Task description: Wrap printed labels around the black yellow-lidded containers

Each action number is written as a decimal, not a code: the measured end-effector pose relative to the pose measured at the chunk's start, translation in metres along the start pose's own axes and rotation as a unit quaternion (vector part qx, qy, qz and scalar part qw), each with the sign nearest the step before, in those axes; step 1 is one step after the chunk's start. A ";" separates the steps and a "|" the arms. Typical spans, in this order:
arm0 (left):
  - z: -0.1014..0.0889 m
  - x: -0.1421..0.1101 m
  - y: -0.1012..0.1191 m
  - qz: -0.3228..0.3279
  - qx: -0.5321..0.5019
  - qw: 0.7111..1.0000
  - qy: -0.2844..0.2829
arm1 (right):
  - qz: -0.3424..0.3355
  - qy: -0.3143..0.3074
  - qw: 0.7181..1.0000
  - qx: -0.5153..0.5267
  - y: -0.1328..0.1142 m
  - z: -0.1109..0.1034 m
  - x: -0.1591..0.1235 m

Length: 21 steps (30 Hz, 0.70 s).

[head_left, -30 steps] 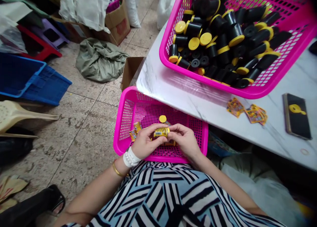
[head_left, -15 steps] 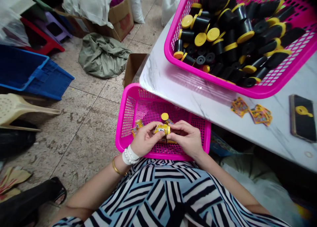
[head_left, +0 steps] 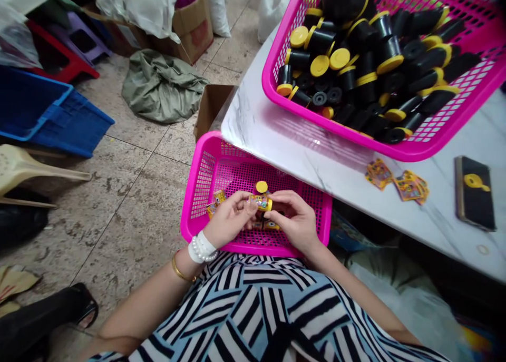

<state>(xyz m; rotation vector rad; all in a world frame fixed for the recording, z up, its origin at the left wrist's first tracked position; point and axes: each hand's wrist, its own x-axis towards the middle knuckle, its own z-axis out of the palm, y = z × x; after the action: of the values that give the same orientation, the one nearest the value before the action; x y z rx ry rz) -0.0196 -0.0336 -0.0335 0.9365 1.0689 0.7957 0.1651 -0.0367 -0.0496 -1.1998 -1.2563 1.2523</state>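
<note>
Both of my hands are on one small canister (head_left: 260,202) with a bright printed label and a yellow cap, held sideways above a pink basket (head_left: 188,214). My left hand (head_left: 232,217) pinches its labelled body on the left. At the capped end, the fingers and thumb of my right hand (head_left: 294,214) close around it. Another yellow-capped canister (head_left: 261,187) stands in the basket just beyond my fingers. More labelled canisters (head_left: 215,204) lie in the basket left of my left hand, and others are partly hidden under my hands.
A larger pink basket (head_left: 348,133) full of black canisters with yellow caps sits on the marble-patterned table (head_left: 253,109). Orange printed stickers (head_left: 411,186) and a phone (head_left: 475,192) lie near the table's front edge. Blue crates (head_left: 79,125) and a cloth sack (head_left: 162,88) are on the floor.
The canister has turned between my fingers, so a more colourful side of its label faces up. My hands stay together over the basket; the whole view has shifted slightly.
</note>
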 end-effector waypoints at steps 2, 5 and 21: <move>-0.002 0.001 0.000 -0.029 -0.024 0.999 -0.001 | -0.034 0.000 0.998 -0.053 0.000 0.000 -0.002; -0.003 0.002 0.004 0.009 -0.018 1.000 0.003 | 0.053 0.013 0.998 0.007 0.002 0.005 -0.003; 0.001 0.000 0.001 -0.142 -0.184 0.968 -0.093 | 0.101 -0.120 0.979 0.130 -0.009 -0.008 0.003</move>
<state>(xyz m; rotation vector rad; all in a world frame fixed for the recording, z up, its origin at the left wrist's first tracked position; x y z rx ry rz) -0.0190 -0.0330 -0.0326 0.5158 0.8297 0.6252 0.1728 -0.0335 -0.0401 -1.0268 -1.1155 1.6963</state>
